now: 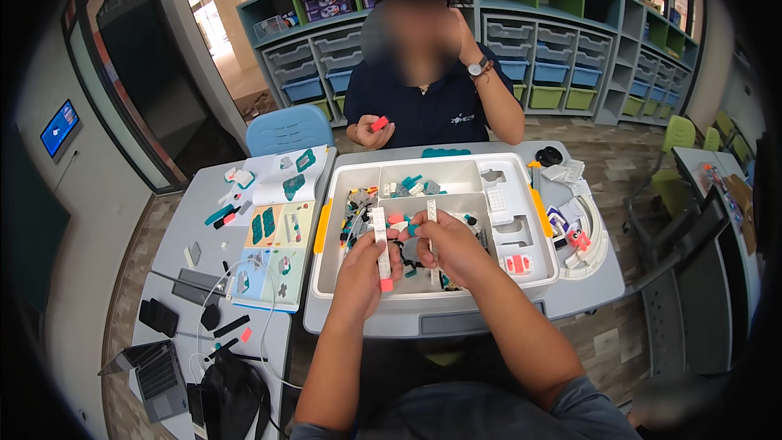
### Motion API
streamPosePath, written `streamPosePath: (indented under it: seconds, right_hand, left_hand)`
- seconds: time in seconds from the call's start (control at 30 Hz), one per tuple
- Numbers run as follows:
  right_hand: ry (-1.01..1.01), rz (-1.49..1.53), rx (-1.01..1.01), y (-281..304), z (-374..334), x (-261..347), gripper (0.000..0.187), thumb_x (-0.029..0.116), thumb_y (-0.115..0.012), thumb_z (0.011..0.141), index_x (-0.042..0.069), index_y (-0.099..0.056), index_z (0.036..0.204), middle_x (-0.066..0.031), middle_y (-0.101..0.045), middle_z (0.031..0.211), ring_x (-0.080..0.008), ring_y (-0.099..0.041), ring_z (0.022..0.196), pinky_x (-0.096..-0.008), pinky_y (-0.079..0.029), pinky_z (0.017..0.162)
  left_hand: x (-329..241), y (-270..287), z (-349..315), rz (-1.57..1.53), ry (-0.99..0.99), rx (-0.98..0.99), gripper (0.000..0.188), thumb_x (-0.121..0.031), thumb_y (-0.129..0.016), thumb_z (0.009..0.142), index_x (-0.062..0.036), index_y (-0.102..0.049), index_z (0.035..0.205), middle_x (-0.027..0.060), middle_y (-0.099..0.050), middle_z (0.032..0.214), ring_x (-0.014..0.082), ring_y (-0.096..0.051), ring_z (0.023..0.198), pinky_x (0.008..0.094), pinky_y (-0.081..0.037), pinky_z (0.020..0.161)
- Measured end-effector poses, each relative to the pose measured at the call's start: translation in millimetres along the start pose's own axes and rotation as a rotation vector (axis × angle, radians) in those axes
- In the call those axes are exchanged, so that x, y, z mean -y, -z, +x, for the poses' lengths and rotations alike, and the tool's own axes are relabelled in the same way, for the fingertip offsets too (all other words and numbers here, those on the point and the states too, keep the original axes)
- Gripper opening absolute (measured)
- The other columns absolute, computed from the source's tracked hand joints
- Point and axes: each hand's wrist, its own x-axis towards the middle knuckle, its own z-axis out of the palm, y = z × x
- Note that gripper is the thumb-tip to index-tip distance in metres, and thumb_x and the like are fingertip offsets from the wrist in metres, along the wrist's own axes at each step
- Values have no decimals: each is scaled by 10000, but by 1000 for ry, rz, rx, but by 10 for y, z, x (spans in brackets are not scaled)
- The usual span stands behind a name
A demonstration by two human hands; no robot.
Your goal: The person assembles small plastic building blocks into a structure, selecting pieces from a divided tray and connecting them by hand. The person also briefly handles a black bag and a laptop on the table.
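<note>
Above the white sorting tray [322,273], my left hand [358,277] is closed around a long white building brick [380,240], held nearly upright. A coral brick [386,284] shows at its lower end. My right hand [450,248] is closed on a white beam with holes [432,212], which passes behind the fingers. A small teal piece [412,230] shows at the right fingertips, close to the left ones. Whether the two held parts touch is hidden by the fingers. Loose bricks [414,187] lie in the tray's compartments below.
Across the table a person [423,106] holds a red brick [380,123]. An open instruction booklet [281,228] lies left of the tray. A laptop [159,379] and black bag [236,391] sit at lower left. White curved parts [599,236] are at right.
</note>
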Motion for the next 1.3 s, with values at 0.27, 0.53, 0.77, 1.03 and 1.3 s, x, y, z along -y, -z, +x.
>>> streamPosePath:
  seconds: [0.27,0.53,0.77,1.03,1.3]
  right_hand:
    - [516,-984,-131,-199,-141,-15,316,188,-720,904,71,-701,1196,-144,-670,1136,-287,-687,980,-374,-537,855]
    - [615,-1070,-206,-190,-156,83,419,220,-745,881,66,-669,1262,-178,-678,1124,-338,-675,1045,-401,-535,886]
    - [543,-952,-235,-274,-142,-16,456,285,-717,893,-31,-654,1217,-246,-714,1032,-395,-698,964,-435,-547,843]
    - [411,-1029,-196,-200,-153,36,358,280,-655,926,-76,-663,965,-248,-716,850,-422,-702,822,-456,-546,754]
    - [287,-877,-159,-119,-131,76,355,331,-586,990,-8,-660,915,-77,-642,618,-138,-577,479,-312,-453,482]
  left_hand:
    - [51,15,56,-503,97,-29,298,-267,-465,1072,-12,-618,1096,142,-660,1130,239,-651,979,436,-560,940]
    - [90,-30,137,-71,-82,-77,267,-224,-476,1076,-7,-630,1094,82,-635,961,176,-604,839,341,-510,762]
    - [72,-365,-64,1011,-668,-251,263,-77,-504,1051,17,-614,1270,189,-658,999,317,-645,875,397,-506,788]
    - [149,-344,-43,1268,-724,-224,353,-3,-551,979,54,-588,1326,181,-602,975,360,-574,925,454,-473,833]
    - [176,-356,-13,1276,-662,-171,375,30,-542,943,60,-583,1315,183,-608,964,361,-590,915,450,-481,832]
